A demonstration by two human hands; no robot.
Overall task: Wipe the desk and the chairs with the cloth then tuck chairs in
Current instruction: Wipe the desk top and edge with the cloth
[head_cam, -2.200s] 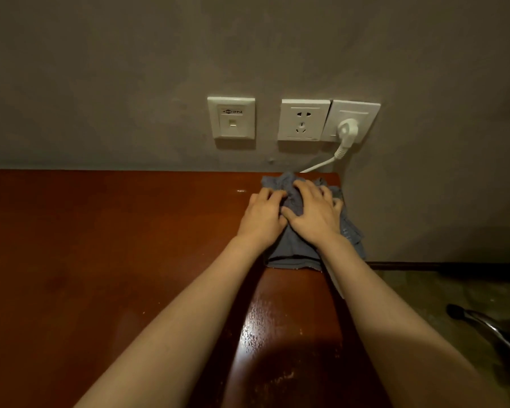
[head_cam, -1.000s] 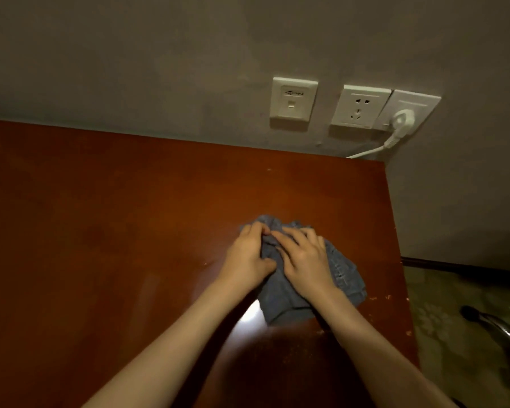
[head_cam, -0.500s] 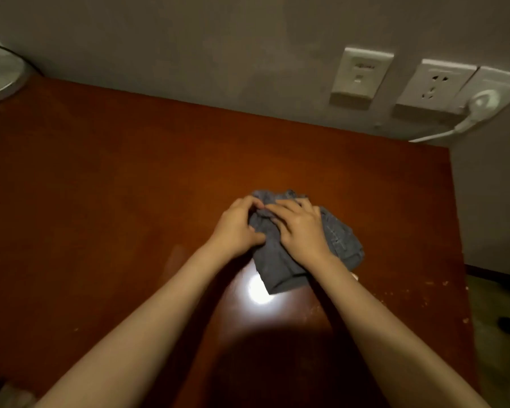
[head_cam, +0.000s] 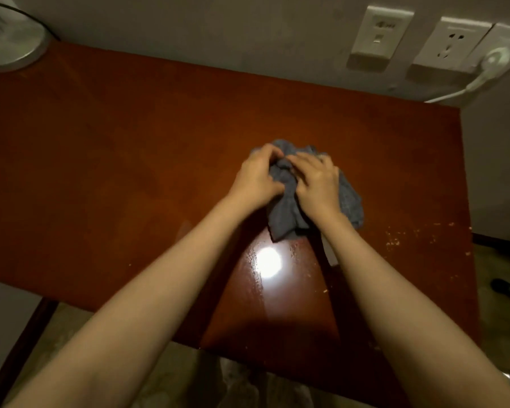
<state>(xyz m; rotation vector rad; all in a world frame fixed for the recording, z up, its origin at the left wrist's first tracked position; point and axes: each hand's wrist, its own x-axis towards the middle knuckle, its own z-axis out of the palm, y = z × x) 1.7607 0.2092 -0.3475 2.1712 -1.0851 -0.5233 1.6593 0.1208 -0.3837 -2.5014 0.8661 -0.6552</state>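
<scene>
The grey cloth [head_cam: 283,213] lies bunched on the red-brown bench [head_cam: 130,157], right of its middle, and both hands are on it: the left hand [head_cam: 256,178] grips a fold of the cloth with curled fingers and thumb, while the right hand [head_cam: 317,184] bends its fingers over the top of the bunch and clutches it. On the wall behind, a wall plate [head_cam: 379,36] carries small dark print too blurred to read, beside a socket [head_cam: 451,42] and a white plug [head_cam: 495,58].
</scene>
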